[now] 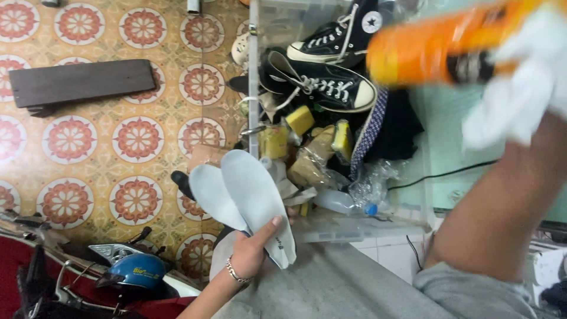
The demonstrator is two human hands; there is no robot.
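Observation:
My left hand [253, 251], with a bracelet on the wrist, grips two pale grey shoe insoles [245, 198] fanned out near the bottom centre. High at the right, my right hand [520, 88] is covered by a white cloth or glove and grips an orange spray can [437, 50], blurred and lying nearly level. My right forearm runs down to a grey sleeve at the lower right.
A clear plastic box [354, 227] holds black high-top sneakers [331, 85], yellow sponges [300, 120], a plastic bottle and bags. A patterned tile floor lies at the left with a dark wooden board [82, 82]. A blue helmet [137, 272] rests on a red motorbike at the lower left.

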